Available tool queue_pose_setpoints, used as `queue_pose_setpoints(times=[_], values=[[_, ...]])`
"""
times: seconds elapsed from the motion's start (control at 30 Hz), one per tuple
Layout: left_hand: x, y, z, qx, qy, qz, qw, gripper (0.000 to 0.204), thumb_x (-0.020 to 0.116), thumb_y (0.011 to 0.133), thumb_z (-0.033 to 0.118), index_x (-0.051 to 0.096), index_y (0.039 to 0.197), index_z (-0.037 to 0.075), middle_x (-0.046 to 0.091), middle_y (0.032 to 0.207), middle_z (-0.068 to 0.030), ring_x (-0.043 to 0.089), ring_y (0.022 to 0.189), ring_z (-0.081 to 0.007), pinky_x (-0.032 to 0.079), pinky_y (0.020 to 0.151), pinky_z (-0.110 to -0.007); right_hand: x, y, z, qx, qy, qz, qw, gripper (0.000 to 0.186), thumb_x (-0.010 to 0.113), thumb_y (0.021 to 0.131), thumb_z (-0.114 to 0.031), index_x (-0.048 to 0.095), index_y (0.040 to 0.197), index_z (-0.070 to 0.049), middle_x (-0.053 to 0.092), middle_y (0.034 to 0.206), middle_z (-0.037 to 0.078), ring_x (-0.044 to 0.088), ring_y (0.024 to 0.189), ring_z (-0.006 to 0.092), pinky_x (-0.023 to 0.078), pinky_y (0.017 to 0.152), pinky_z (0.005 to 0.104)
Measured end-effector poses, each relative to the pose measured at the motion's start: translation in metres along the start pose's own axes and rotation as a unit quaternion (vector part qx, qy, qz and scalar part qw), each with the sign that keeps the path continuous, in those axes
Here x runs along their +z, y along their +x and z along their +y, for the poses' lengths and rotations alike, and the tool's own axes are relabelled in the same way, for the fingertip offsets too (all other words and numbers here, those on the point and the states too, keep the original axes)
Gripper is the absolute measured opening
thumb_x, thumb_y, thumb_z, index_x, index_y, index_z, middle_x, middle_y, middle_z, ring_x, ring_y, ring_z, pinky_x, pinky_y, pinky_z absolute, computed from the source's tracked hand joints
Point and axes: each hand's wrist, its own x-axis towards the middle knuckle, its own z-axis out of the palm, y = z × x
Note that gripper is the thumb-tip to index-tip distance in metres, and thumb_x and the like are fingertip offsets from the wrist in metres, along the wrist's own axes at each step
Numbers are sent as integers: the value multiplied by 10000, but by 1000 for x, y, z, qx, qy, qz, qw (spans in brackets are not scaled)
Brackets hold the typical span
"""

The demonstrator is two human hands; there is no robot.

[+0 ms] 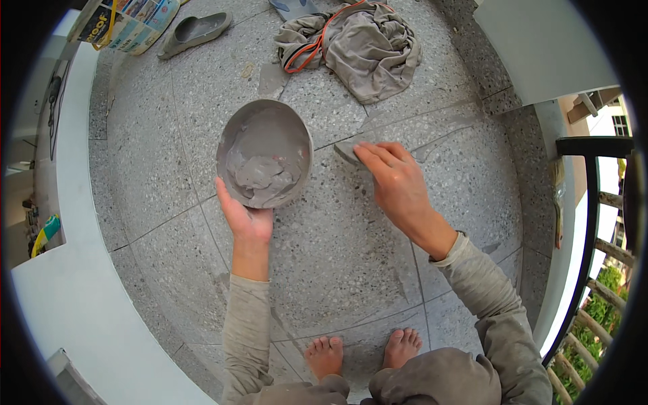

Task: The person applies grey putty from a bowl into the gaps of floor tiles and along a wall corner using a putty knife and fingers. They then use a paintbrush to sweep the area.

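Balancing one deep, round bowl [270, 110] on the left hand [243, 219], holding it from below at the near edge, with one digit up along its left side. Pinching one flat grey scraper [346, 150] in the right hand [398, 179], with fingers drawn close together over its right end and the free end pointing left toward the bowl. Held apart from the bowl, just to its right, above the floor [324, 270] or against it; cannot tell which.

Filled in part with wet grey paste [260, 172], heaped in soft lumps toward the near side of the bowl and smeared thinly up the far wall. Farther off at the upper left, placed near one grey shoe [196, 35]: one printed bucket [138, 27] with a yellow handle; cannot tell its contents from here.

Counting, in all: one bowl, one scraper, one bucket, one shoe, one crumpled grey cloth heap [371, 54] with orange trim beyond the hands, one blue item [293, 7] partly cut off at the top edge, and two bare feet [324, 356] at the bottom. Also at the far right, beside one dark railing [590, 202]: one brush [558, 196], upright in view.
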Motion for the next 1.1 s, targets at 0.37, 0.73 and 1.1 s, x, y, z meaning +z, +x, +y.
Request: queue_pose_setpoints(times=[0.37, 0.73, 1.1], values=[[-28, 29, 60, 84, -10, 19, 996, 617, 270, 1083, 497, 339, 1563, 116, 369, 1597, -99, 346, 1471, -309, 297, 1213, -514, 11, -35, -29, -44, -24, -48, 998, 514, 578, 820, 33, 554, 1333, 64, 557, 1389, 232, 569, 1201, 383, 465, 1055, 449], [-110, -61, 113, 142, -30, 113, 983, 560, 332, 1080, 403, 384, 1539, 85, 418, 1577, -119, 398, 1445, -336, 319, 1206, -514, 82, 34, -80, -1, -226, 29, 974, 418, 626, 837, -60, 600, 1236, 62, 606, 1027, 135, 593, 949, 276, 516, 798, 366], [-114, -114, 128, 123, -52, 114, 984, 577, 341, 1082, 457, 395, 1535, 103, 414, 1574, -98, 401, 1437, -313, 335, 1192, -499, 74, 48, -59, -112, -99, 43, 988, 479, 589, 832, -45, 586, 1301, 51, 601, 1272, 200, 572, 1178, 335, 477, 1040, 427]])
